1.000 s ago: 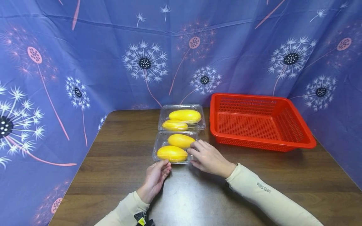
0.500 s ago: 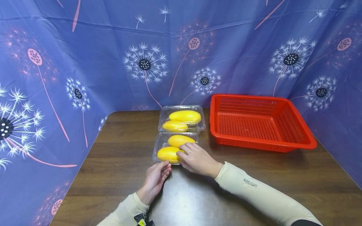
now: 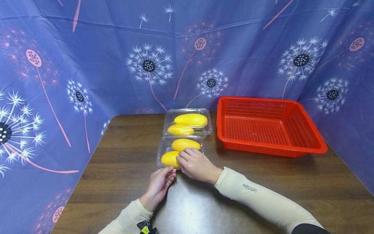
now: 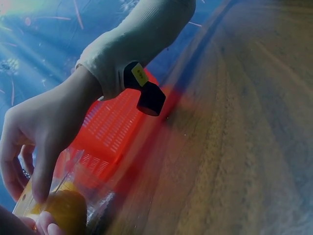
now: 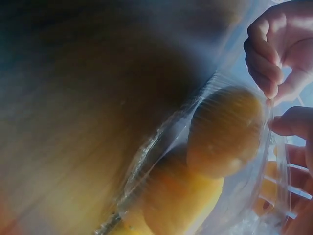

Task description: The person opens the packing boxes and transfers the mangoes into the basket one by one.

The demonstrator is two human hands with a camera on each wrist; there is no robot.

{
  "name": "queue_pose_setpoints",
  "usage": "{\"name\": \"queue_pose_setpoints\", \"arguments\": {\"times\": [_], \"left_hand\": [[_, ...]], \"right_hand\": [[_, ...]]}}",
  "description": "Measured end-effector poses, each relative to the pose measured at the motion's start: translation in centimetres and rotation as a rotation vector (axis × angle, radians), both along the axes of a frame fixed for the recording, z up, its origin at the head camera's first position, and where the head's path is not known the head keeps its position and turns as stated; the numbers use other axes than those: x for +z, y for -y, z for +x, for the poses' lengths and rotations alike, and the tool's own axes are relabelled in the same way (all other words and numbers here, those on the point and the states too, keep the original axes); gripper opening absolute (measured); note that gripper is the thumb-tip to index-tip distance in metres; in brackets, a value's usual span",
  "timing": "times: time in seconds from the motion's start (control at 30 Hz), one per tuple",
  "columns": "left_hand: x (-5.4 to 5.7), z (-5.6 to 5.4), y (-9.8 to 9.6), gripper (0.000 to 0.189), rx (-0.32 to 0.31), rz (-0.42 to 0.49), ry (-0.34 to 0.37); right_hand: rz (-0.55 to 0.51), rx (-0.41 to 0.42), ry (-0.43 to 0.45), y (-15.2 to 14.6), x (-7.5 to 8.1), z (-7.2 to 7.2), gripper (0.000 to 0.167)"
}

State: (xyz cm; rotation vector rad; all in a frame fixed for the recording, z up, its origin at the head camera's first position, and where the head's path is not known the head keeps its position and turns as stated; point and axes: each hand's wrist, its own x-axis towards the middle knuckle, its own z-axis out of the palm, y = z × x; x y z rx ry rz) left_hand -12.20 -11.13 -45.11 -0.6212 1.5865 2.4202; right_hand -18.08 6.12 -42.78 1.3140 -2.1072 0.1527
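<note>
Two yellow mangoes (image 3: 185, 144) lie inside the nearer clear plastic clamshell box (image 3: 160, 153), under its see-through lid. My left hand (image 3: 159, 183) pinches this box's front rim between thumb and fingers. Just to its right, my right hand (image 3: 196, 165) grips the same front edge, with the thumb at the rim and the fingers bent over the lid, covering part of the front mango. Both hands show close together at the plastic edge in the right wrist view, beside the mangoes (image 5: 225, 132). Seen from the left wrist, the right hand (image 4: 51, 115) reaches down onto the lid.
Right behind stands a second clear clamshell box (image 3: 208, 118) with two mangoes (image 3: 191, 120). A red slotted plastic basket (image 3: 268, 146) sits at the back right of the brown wooden table (image 3: 128, 143). A blue dandelion-print cloth (image 3: 108, 65) hangs around the back and sides.
My right hand has moved left along the front of the nearer box, from its right corner toward my left hand. The left hand stays at the front rim.
</note>
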Motion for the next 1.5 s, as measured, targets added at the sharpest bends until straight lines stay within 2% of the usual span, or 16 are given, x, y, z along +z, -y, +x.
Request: {"name": "queue_pose_setpoints", "arguments": {"times": [0.3,0.67,0.83,1.13,1.4,1.5], "left_hand": [[0.1,0.0,-0.2,0.011,-0.004,-0.016,-0.004],[0.0,0.2,-0.1,0.014,-0.008,-0.014,-0.02],[-0.2,0.1,-0.2,0.015,-0.014,-0.014,-0.026],[-0.2,0.1,-0.2,0.007,0.002,-0.02,-0.026],[0.1,0.0,-0.4,0.013,0.015,-0.005,-0.032],[0.1,-0.2,-0.5,0.008,0.023,-0.001,-0.022]], "right_hand": [[0.027,-0.011,-0.093,1.1,0.1,0.1,0.02],[0.033,-0.012,-0.143,2.0,-0.4,-0.1,0.013],[0.028,-0.004,-0.166,2.0,-0.4,-0.3,0.015],[0.039,-0.001,-0.163,2.2,0.4,-0.3,0.011],[0.048,-0.012,-0.112,2.2,0.9,-0.3,0.01],[-0.006,-0.025,-0.139,2.3,1.0,-0.5,0.008]]}}
